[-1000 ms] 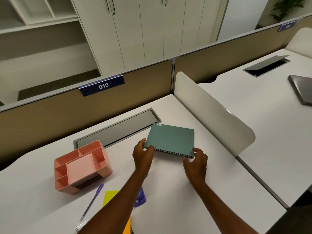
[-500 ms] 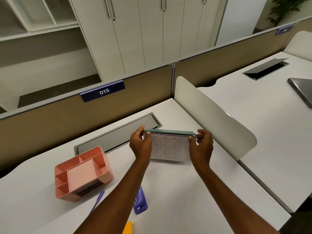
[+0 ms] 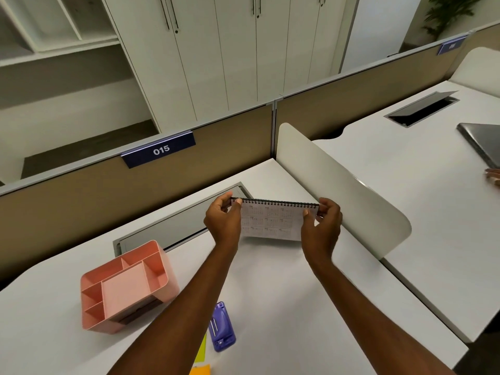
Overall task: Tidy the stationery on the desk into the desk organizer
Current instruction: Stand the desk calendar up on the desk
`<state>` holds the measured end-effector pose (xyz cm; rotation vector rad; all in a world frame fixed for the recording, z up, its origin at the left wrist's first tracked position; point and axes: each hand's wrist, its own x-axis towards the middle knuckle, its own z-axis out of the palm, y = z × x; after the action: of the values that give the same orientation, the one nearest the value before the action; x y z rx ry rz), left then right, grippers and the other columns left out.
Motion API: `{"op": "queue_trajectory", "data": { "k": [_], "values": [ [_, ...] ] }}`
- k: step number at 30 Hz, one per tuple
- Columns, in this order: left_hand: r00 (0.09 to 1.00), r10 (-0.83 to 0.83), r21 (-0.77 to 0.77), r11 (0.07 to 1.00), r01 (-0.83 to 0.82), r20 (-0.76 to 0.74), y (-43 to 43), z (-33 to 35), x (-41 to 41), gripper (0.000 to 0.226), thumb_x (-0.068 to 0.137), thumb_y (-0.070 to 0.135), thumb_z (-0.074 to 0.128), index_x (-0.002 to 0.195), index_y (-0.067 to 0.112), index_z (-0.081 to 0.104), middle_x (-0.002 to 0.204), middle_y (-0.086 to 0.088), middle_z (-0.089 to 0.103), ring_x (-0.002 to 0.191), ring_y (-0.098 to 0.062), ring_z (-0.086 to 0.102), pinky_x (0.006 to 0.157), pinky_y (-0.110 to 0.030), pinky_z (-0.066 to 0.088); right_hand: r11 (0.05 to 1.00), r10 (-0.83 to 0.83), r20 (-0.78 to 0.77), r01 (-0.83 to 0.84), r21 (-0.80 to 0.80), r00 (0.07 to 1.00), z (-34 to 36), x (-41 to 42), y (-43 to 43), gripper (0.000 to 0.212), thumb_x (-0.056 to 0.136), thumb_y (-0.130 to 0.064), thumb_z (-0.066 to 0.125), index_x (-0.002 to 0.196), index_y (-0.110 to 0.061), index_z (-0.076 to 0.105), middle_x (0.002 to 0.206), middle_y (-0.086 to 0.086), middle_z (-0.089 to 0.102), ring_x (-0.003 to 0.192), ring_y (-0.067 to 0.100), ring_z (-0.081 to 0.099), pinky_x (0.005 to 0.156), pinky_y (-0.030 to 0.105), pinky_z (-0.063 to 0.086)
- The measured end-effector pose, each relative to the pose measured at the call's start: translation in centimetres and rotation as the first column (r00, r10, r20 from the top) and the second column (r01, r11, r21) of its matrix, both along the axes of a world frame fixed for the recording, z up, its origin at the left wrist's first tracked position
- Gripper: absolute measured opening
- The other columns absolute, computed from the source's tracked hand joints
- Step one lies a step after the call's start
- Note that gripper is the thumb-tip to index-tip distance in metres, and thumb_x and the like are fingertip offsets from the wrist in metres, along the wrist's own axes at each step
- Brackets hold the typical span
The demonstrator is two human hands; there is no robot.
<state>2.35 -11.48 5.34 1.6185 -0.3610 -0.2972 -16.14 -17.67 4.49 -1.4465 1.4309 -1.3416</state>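
I hold a spiral-bound desk calendar point(image 3: 272, 221) upright above the white desk point(image 3: 284, 293), its printed month grid facing me and the wire binding on top. My left hand point(image 3: 223, 221) pinches the calendar's top left corner. At the top right corner my right hand point(image 3: 322, 226) pinches it too. The pink desk organizer point(image 3: 127, 286) stands at the left of the desk with several open compartments. A purple stapler point(image 3: 221, 327) lies near my left forearm. Yellow and orange sticky notes point(image 3: 201, 358) peek out below that arm.
A grey cable tray lid point(image 3: 173, 228) runs along the back of the desk. A white curved divider point(image 3: 338, 185) stands to the right, with a neighbouring desk and a grey laptop point(image 3: 484, 143) beyond. Another person's fingers point(image 3: 493, 177) show at the right edge.
The calendar lay flat, teal cover up, one second ago. Both hands lifted it and tipped it upright, so the printed page now faces me. It has risen slightly since half a second ago.
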Motion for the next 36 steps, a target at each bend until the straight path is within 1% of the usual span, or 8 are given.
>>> {"op": "queue_trajectory", "data": {
  "k": [5, 9, 14, 20, 24, 27, 31, 36],
  "values": [
    [1.0, -0.019, 0.01, 1.0, 0.019, 0.008, -1.0, 0.8, 0.8, 0.016, 0.086, 0.012, 0.082, 0.101, 0.016, 0.08, 0.094, 0.005, 0.078, 0.087, -0.008, 0.075, 0.083, -0.029, 0.064, 1.0, -0.002, 0.015, 0.002, -0.016, 1.0, -0.2, 0.3, -0.8, 0.041, 0.093, -0.011, 0.068, 0.127, -0.027, 0.052, 0.122, -0.005, 0.054, 0.111, 0.015, 0.059, 0.09, 0.032, 0.057],
    [0.999, -0.044, 0.037, 0.998, 0.043, 0.028, -1.4, 0.6, 1.4, 0.015, 0.085, 0.017, 0.083, 0.099, 0.018, 0.08, 0.092, 0.008, 0.078, 0.085, -0.005, 0.075, 0.081, -0.026, 0.063, 1.0, 0.002, 0.013, -0.001, -0.019, 1.0, -0.6, 0.4, -1.2, 0.04, 0.094, -0.01, 0.066, 0.129, -0.024, 0.053, 0.125, -0.003, 0.055, 0.11, 0.014, 0.06, 0.089, 0.027, 0.056],
    [0.994, -0.1, 0.044, 0.994, 0.099, 0.031, -1.2, -0.5, 1.4, 0.031, 0.087, 0.022, 0.083, 0.116, 0.017, 0.073, 0.103, 0.007, 0.075, 0.093, -0.005, 0.072, 0.074, -0.01, 0.057, 1.0, 0.022, 0.015, -0.022, -0.023, 1.0, -1.7, 0.2, -1.3, 0.036, 0.094, -0.01, 0.067, 0.125, -0.021, 0.052, 0.12, -0.003, 0.059, 0.107, 0.013, 0.059, 0.081, 0.005, 0.045],
    [0.98, -0.156, 0.114, 0.979, 0.17, -0.125, -0.5, -3.0, 0.9, 0.038, 0.088, 0.041, 0.08, 0.107, 0.015, 0.061, 0.101, 0.003, 0.072, 0.093, -0.015, 0.072, 0.067, -0.016, 0.058, 0.985, 0.091, 0.079, -0.101, 0.139, 0.993, -4.4, -0.5, -0.7, 0.03, 0.096, -0.017, 0.07, 0.112, -0.018, 0.045, 0.113, -0.001, 0.061, 0.103, 0.017, 0.064, 0.069, 0.01, 0.053],
    [0.868, -0.42, 0.226, 0.848, 0.479, -0.267, 0.0, -5.0, 1.8, 0.043, 0.094, 0.053, 0.067, 0.126, 0.025, 0.059, 0.12, 0.004, 0.07, 0.115, -0.023, 0.067, 0.084, -0.037, 0.06, 0.916, 0.243, 0.067, -0.251, 0.312, 0.968, -6.6, -1.2, -0.8, 0.042, 0.089, -0.022, 0.079, 0.118, -0.02, 0.049, 0.117, -0.004, 0.066, 0.105, 0.015, 0.067, 0.077, 0.016, 0.057],
    [0.746, -0.557, 0.254, 0.711, 0.656, -0.365, 0.9, -5.9, 2.5, 0.059, 0.094, 0.053, 0.067, 0.146, 0.037, 0.045, 0.14, 0.01, 0.06, 0.127, -0.021, 0.058, 0.093, -0.053, 0.055, 0.833, 0.38, 0.061, -0.37, 0.41, 0.923, -8.1, -2.2, -1.0, 0.057, 0.08, -0.02, 0.086, 0.125, -0.031, 0.053, 0.119, -0.011, 0.066, 0.107, 0.012, 0.066, 0.086, 0.027, 0.061],
    [0.696, -0.589, 0.286, 0.642, 0.712, -0.411, 1.4, -6.4, 3.3, 0.057, 0.096, 0.051, 0.066, 0.147, 0.04, 0.043, 0.141, 0.01, 0.06, 0.128, -0.021, 0.056, 0.089, -0.046, 0.051, 0.754, 0.51, 0.034, -0.466, 0.462, 0.859, -8.6, -3.4, -1.6, 0.065, 0.073, -0.011, 0.087, 0.122, -0.041, 0.057, 0.115, -0.015, 0.069, 0.105, 0.01, 0.067, 0.077, 0.02, 0.059],
    [0.673, -0.611, 0.305, 0.604, 0.737, -0.417, 1.4, -6.3, 3.7, 0.048, 0.096, 0.044, 0.069, 0.138, 0.043, 0.046, 0.134, 0.013, 0.062, 0.121, -0.017, 0.058, 0.082, -0.04, 0.052, 0.701, 0.569, 0.017, -0.495, 0.514, 0.822, -8.6, -3.8, -2.2, 0.067, 0.07, -0.005, 0.088, 0.122, -0.035, 0.059, 0.117, -0.011, 0.069, 0.106, 0.012, 0.067, 0.073, 0.017, 0.056]
  ]
}}
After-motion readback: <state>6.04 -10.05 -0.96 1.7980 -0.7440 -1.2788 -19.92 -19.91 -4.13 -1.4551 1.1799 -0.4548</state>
